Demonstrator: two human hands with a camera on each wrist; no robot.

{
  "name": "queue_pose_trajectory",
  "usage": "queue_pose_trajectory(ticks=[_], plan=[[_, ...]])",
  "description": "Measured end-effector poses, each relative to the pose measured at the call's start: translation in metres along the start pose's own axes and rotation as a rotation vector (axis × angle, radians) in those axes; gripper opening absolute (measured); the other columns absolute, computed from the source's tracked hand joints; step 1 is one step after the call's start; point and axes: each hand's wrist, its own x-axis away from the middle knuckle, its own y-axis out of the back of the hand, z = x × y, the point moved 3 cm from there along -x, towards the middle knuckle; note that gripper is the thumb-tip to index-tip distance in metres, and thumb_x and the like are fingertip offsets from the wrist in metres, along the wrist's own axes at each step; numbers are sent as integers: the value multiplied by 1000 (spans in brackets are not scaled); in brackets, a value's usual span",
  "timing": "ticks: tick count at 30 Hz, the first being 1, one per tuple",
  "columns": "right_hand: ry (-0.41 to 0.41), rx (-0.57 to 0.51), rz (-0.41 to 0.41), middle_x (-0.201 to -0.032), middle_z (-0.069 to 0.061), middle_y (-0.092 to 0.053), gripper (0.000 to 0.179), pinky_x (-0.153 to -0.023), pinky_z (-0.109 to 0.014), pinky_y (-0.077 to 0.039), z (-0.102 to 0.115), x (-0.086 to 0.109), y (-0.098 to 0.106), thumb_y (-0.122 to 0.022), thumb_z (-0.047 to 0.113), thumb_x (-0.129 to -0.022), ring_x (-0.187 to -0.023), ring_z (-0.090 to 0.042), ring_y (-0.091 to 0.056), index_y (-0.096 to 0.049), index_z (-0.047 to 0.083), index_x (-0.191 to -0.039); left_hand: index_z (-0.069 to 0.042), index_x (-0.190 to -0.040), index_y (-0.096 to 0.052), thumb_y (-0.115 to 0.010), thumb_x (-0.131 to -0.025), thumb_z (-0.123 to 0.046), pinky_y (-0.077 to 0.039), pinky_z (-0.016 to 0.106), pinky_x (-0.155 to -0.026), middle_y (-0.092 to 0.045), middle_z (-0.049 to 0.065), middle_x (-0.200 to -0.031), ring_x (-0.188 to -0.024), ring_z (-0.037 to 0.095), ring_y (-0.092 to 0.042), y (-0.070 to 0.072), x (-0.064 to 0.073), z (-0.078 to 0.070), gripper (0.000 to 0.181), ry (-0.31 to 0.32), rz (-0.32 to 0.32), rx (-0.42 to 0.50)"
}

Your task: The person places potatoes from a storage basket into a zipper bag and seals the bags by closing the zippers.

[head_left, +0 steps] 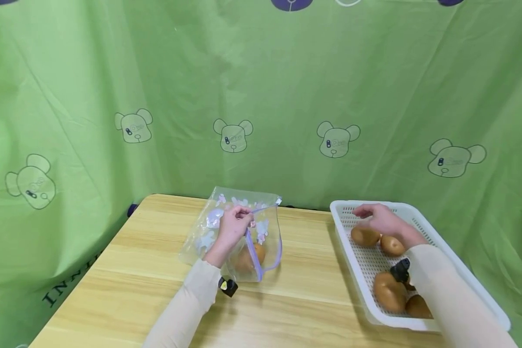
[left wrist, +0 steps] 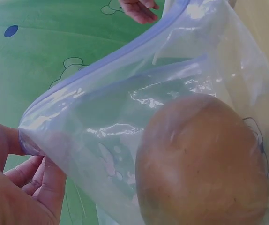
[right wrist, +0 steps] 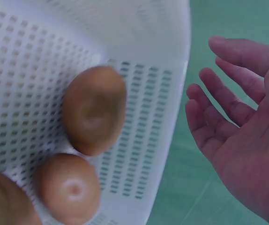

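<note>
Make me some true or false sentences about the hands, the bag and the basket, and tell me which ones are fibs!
1. The left hand pinches the edge of the clear bag. True.
2. The bag has nothing inside. False: a brown rounded item is in it.
3. The white basket stands on the wooden table. True.
4. The right hand is squeezing something from the basket. False: its fingers are loosely bent and hold nothing.
5. More than one brown item lies in the basket. True.
6. The cloth behind the table is red. False: the cloth is green with bear faces.
</note>
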Motion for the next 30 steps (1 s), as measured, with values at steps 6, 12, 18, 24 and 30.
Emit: queue_pose_trajectory(ticks=[6,12,18,24,30], plan=[[-48,-5,40,-126,-27,-52,55,-98,-61,-34,-16,-1,-2,-72,15,-81,-116,-46,-45,-52,-6,-128,3,-98,-65,-62,-86,-1,-52,22,-50,-62,10,-80,-66,27,-62,0,0,2,13,4,16,-10],[-11,36,41,-126,-29,-52,57,-98,-63,-33,-31,-4,-5,-76,13,-76,-117,-51,-43,-54,-7,-125,3,-98,-64,-61,-86,-2,-53,22,-51,-62,10,-81,-63,17,-61,0,1,2,13,-9,22,-8],[3,75,48,-127,-32,-50,60,-97,-64,-34,-45,-5,-8,-78,16,-75,-117,-52,-43,-54,-6,-125,3,-97,-64,-61,-85,-1,-51,21,-50,-62,9,-80,-62,15,-60,0,1,5,13,-12,15,-12],[3,81,66,-128,-34,-47,61,-96,-63,-35,-46,-4,-12,-77,15,-75,-116,-52,-43,-52,-6,-127,3,-96,-64,-61,-85,-1,-52,22,-50,-62,9,-79,-64,18,-61,1,1,7,13,-16,18,-11],[-2,78,80,-130,-32,-46,63,-97,-63,-34,-52,-6,-15,-77,13,-75,-118,-53,-40,-51,-7,-129,4,-96,-64,-61,-85,-1,-53,23,-51,-62,10,-81,-65,18,-62,1,0,6,13,-23,20,-13]])
